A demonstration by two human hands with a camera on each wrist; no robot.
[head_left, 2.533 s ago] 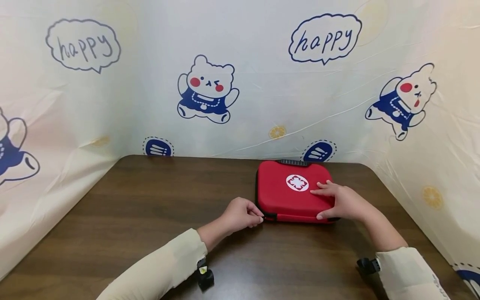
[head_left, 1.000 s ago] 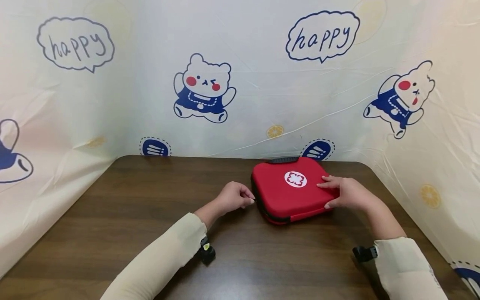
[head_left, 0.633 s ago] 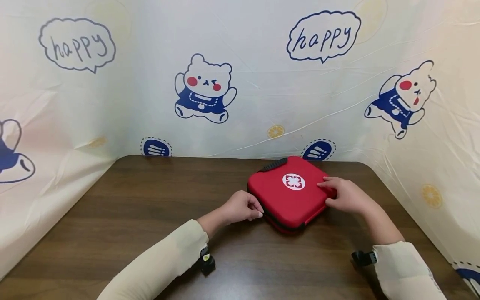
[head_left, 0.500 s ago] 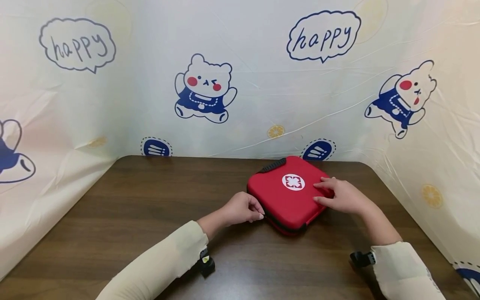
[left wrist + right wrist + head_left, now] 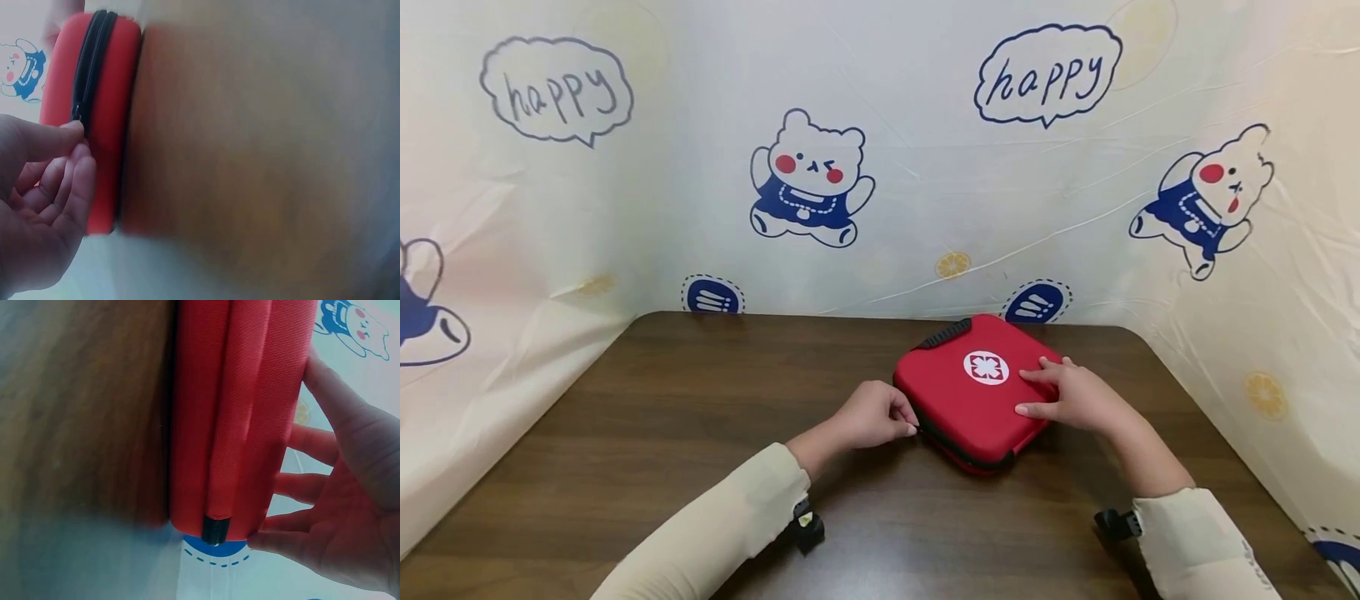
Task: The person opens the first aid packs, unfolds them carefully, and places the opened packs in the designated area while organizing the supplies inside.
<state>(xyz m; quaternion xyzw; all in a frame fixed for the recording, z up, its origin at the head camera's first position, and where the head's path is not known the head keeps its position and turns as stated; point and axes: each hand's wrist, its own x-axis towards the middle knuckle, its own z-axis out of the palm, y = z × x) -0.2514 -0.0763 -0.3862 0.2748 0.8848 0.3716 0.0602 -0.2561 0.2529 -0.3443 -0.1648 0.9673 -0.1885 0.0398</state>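
**Head view: both your hands on the red case**

Head camera shows the red case (image 5: 973,400) lying flat on the brown table (image 5: 662,417), turned so that one corner points toward you. It sits toward the far side of the table, just in front of the printed backdrop (image 5: 880,167). A white cross emblem (image 5: 986,367) marks the middle of its lid, and a black handle (image 5: 945,333) runs along the case's far-left edge.

Your left hand (image 5: 874,414) sits at the near-left edge of the case, fingers curled. Your left wrist view shows thumb and forefinger (image 5: 53,139) pinching the zipper pull (image 5: 77,113) on the black zipper (image 5: 92,59) that runs around the case's side.

Your right hand (image 5: 1070,396) rests on the right part of the lid, just right of the emblem. Its fingers (image 5: 319,453) are straight and spread, pressing flat on the case's top, as your right wrist view confirms.

Cream sleeves (image 5: 722,533) cover both forearms, which reach in from the near side of the case.
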